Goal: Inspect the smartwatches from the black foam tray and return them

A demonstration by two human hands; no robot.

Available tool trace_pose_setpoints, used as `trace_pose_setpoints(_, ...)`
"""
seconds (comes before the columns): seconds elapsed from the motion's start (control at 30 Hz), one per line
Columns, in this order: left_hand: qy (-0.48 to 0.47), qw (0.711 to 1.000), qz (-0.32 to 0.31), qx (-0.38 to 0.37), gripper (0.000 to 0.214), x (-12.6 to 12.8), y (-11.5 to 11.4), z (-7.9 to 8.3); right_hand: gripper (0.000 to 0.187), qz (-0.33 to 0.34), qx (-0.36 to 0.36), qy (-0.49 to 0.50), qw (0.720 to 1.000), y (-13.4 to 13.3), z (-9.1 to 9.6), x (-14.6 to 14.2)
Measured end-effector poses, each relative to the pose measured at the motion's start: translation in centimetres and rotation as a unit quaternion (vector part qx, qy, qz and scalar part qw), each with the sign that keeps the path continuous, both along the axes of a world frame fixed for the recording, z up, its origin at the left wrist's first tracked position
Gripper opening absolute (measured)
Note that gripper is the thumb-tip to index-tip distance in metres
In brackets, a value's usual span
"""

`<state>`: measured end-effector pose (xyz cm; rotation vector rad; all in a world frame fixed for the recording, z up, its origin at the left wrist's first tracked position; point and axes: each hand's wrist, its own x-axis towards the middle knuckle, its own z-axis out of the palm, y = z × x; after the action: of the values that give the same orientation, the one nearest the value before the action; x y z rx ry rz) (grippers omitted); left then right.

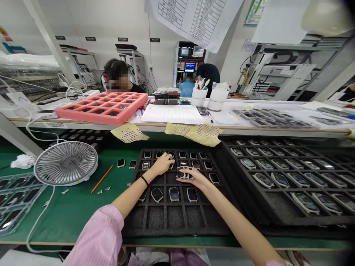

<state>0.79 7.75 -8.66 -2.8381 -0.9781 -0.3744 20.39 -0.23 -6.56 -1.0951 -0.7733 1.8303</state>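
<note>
A black foam tray lies in front of me, its compartments holding several square smartwatch bodies, such as one watch body in a nearer row. My left hand reaches into an upper row, fingers bent down and closed around a watch body that they partly hide. Beside it, my right hand holds a small row of watch bodies, pressed together between thumb and fingers, just above the tray. A watch with a lit screen sits right behind that hand.
A second black foam tray with watch bodies stands at right. At left are a grey fan, an orange stick, and clear trays. A pink foam tray rests on the shelf above. A person sits beyond it.
</note>
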Motion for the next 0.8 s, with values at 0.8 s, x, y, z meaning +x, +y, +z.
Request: trace_pose_setpoints(0.8, 0.04, 0.999, -0.017, 0.015, 0.018, -1.6, 0.9, -0.2, 0.016, -0.008, 0.027, -0.074, 0.997, 0.4, -0.8, -7.6)
